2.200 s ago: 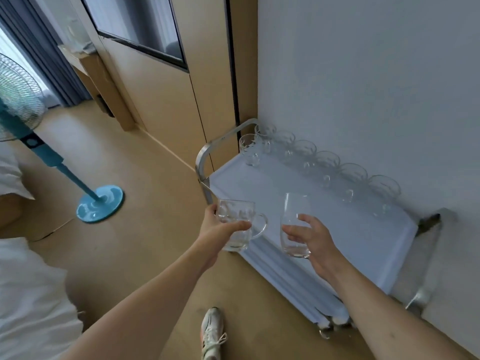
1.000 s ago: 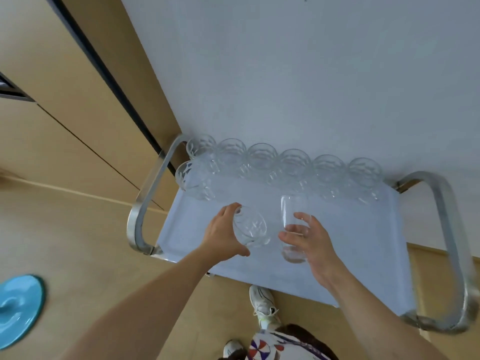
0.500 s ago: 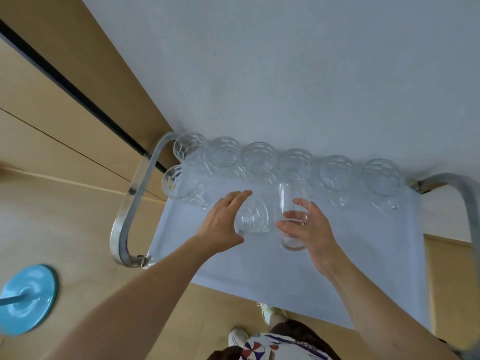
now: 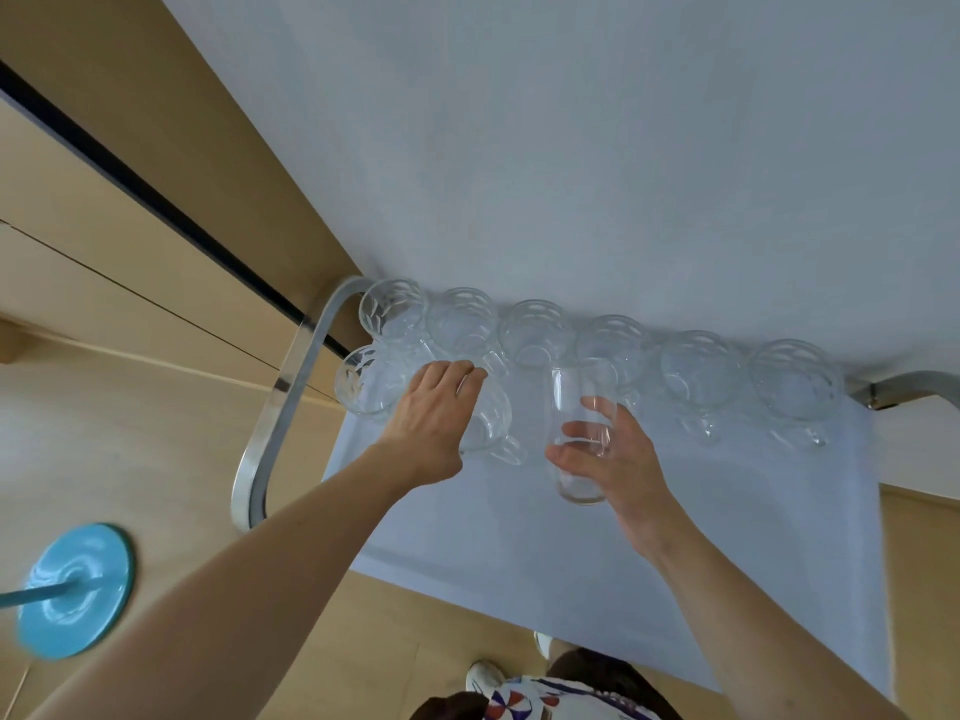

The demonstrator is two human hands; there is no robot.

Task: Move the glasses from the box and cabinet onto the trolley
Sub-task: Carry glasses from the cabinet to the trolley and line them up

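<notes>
The trolley (image 4: 613,558) has a pale blue top and chrome end handles. Several clear handled glass mugs (image 4: 698,374) stand in a row along its far edge by the wall, and one more mug (image 4: 363,389) stands at the left end in front of that row. My left hand (image 4: 434,423) grips a handled glass mug (image 4: 491,426) low over the trolley top, just right of that front mug. My right hand (image 4: 610,457) holds a tall plain glass (image 4: 576,433) upright near the middle of the top.
A white wall rises right behind the trolley. Wooden cabinet panels (image 4: 104,210) fill the left. The chrome handle (image 4: 280,413) curves at the trolley's left end. A blue fan base (image 4: 72,589) sits on the floor at lower left. My shoes (image 4: 483,678) show below the trolley's near edge.
Both hands have moved from beside the trolley to over its top. My left hand has carried the mug left and down toward the front mug; the tall glass has stayed near the middle.
</notes>
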